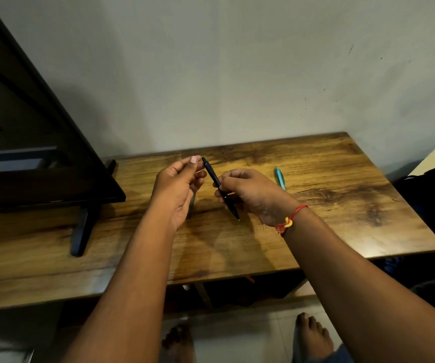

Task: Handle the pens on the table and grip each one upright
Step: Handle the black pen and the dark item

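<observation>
Two bare feet (313,334) stand below the near edge of the brown wooden tabletop (342,205), and both forearms reach over it. The right hand (250,192) pinches the one slim black plastic pen (211,172) at mid-barrel, held off the tabletop, tilted, tip toward the near edge. The left hand (177,187) curls loosely beside its top end; I cannot tell if it touches. One turquoise pen (280,178) lies toward the far right corner.

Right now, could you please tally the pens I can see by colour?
Black pen, gripped by the right hand: 1
Light blue pen, lying on the table: 1
Grey pen-like shape under the left hand, partly hidden: 1
Total: 3, if the grey shape is a pen
</observation>
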